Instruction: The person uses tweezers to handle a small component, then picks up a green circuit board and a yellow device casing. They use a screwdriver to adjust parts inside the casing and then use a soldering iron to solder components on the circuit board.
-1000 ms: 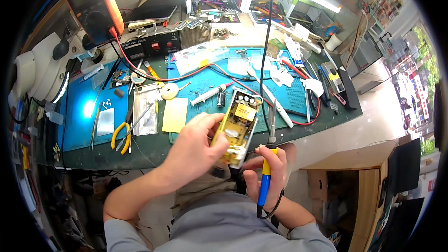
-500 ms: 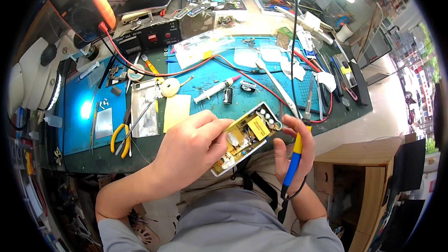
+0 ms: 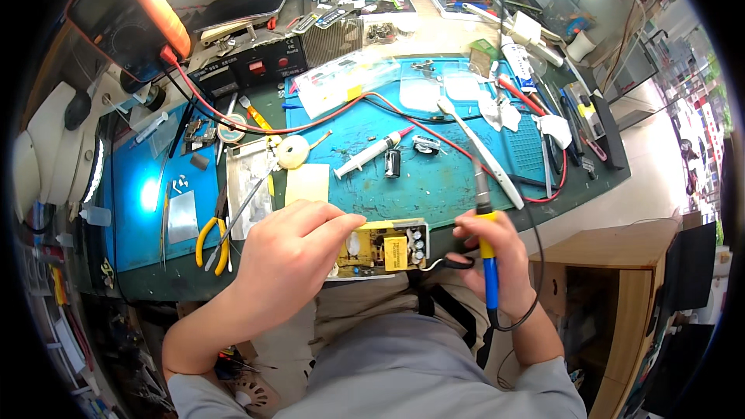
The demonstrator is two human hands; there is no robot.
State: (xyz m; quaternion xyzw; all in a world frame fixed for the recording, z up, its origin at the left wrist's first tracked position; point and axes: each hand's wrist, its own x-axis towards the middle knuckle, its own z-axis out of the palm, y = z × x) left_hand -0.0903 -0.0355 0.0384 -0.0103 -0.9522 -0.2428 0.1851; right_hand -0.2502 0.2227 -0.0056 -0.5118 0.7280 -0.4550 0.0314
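Note:
My left hand (image 3: pixel 289 256) is closed on the left end of an open power supply (image 3: pixel 363 242), a yellowish circuit board in a white case. A yellow transformer (image 3: pixel 396 253) and several round capacitors sit toward its right end, where a black cable (image 3: pixel 452 262) comes out. In my right hand (image 3: pixel 511 260) is a soldering iron (image 3: pixel 490 283) with a blue and yellow handle. Its tip points up and away, right of the case and apart from the board. A syringe (image 3: pixel 371 155) and a loose black capacitor (image 3: pixel 393 163) lie on the blue mat beyond.
Yellow-handled pliers (image 3: pixel 211 242), a metal tray (image 3: pixel 247 194) and a yellow pad (image 3: pixel 307 182) lie to the left. Red and black test leads (image 3: pixel 341 105) cross the mat from an orange multimeter (image 3: pixel 128 19). A white brush-like tool (image 3: pixel 489 159) lies beyond my right hand.
The power supply has turned from a steep slant to nearly level. The iron, held in my right hand, has tilted so its tip leans left. The whole view has shifted slightly.

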